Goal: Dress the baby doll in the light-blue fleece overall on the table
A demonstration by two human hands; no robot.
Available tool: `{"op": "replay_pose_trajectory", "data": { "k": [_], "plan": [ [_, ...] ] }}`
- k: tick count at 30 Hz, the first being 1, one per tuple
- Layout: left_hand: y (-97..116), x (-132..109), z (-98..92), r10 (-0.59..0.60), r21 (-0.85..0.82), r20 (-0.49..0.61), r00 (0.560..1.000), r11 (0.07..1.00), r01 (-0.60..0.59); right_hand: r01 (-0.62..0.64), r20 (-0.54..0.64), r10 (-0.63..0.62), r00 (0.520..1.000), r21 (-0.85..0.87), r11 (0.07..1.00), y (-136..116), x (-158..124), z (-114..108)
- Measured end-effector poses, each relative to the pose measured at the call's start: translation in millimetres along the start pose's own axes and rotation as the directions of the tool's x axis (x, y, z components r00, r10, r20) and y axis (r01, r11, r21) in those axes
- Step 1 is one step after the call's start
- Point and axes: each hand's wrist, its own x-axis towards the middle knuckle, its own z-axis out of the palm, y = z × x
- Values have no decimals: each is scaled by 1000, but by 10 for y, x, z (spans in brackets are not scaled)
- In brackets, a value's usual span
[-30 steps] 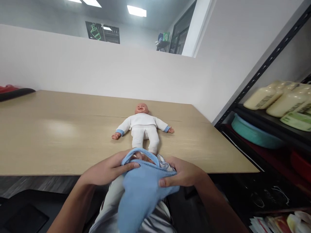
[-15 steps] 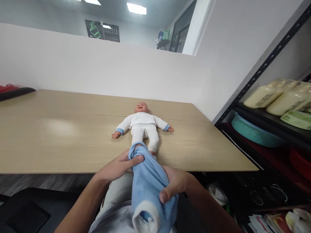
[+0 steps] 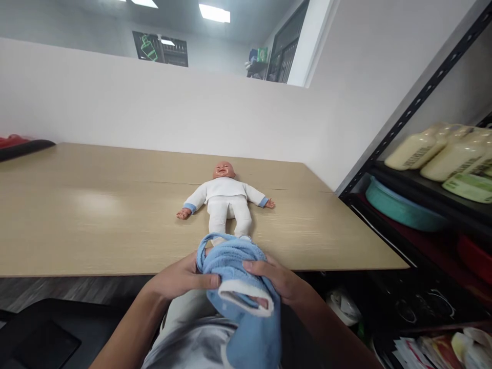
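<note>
Bunched between my two hands is a light blue terry baby garment (image 3: 234, 261) with a white-trimmed opening facing me; its lower part hangs down over my lap. My left hand (image 3: 188, 277) grips the left side, thumb on top and fingers hidden in the cloth. On the right side my right hand (image 3: 274, 277) holds the gathered folds, thumb pressed on top. Just beyond, a baby doll (image 3: 226, 202) lies on its back on the table, dressed in a white top with blue cuffs and white trousers. Its arms are spread, and the garment covers its feet from view.
The wooden table (image 3: 115, 220) ends just in front of me. At right stands a dark shelf rack with wrapped cream bottles (image 3: 453, 154) and a teal basin (image 3: 403, 205). A black chair (image 3: 57, 328) is at lower left. A mirror (image 3: 223, 41) runs along the back wall.
Both hands have gathered the garment into a shorter bunch. Its white-trimmed opening has risen toward my thumbs. My right hand has moved up along the cloth; the doll stays still.
</note>
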Motion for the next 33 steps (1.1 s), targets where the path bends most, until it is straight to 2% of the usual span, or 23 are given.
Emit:
{"op": "replay_pose_trajectory", "data": {
  "k": [2, 4, 5, 6, 8, 10, 13, 15, 18, 20, 22, 27, 30, 32, 33],
  "plan": [
    [-72, -5, 6, -11, -47, -126, 992, 999, 5, 63, 97, -56, 994, -73, 995, -84, 27, 12],
    [-100, -8, 35, -19, -100, -146, 989, 995, 4, 155, 225, -119, 967, -150, 976, -167, 35, 21],
    [-97, -16, 59, -15, -99, -129, 992, 995, 2, 180, 240, -132, 962, -188, 966, -196, 30, 31],
    [-88, -29, 90, -12, -77, -110, 994, 997, 4, 172, 203, -124, 971, -235, 957, -212, 19, 48],
    [-75, -78, 164, -30, 8, -77, 997, 1000, 30, 122, 7, -128, 992, -351, 928, -199, -16, 107],
    [-99, -151, 245, -54, 108, -93, 994, 992, 64, 104, -160, -205, 966, -483, 869, -139, -58, 192],
    [-204, -262, 346, -104, 217, -227, 968, 964, 154, 79, -229, -297, 927, -656, 751, -26, -94, 320],
    [-285, -309, 377, -105, 272, -371, 923, 938, 216, 7, -258, -277, 926, -720, 694, 28, -76, 374],
    [-382, -319, 346, 26, 395, -505, 863, 896, 204, -26, -226, -252, 941, -791, 611, 70, 18, 398],
    [-436, -293, 291, 111, 498, -506, 855, 847, 185, 15, -148, -253, 956, -837, 547, 101, 97, 396],
    [-493, -257, 241, 157, 583, -486, 860, 791, 185, 22, -122, -261, 958, -872, 489, 161, 161, 395],
    [-612, -147, 234, 203, 747, -516, 832, 582, 321, -103, -238, -302, 923, -910, 402, 424, 218, 367],
    [-635, -53, 250, 208, 830, -484, 850, 417, 371, -117, -239, -298, 924, -920, 374, 553, 243, 300],
    [-646, 19, 219, 223, 850, -477, 850, 362, 383, -103, -221, -291, 931, -923, 369, 598, 281, 240],
    [-654, 54, 188, 235, 850, -478, 846, 369, 377, -92, -212, -296, 931, -923, 374, 610, 305, 209]
  ]
}}
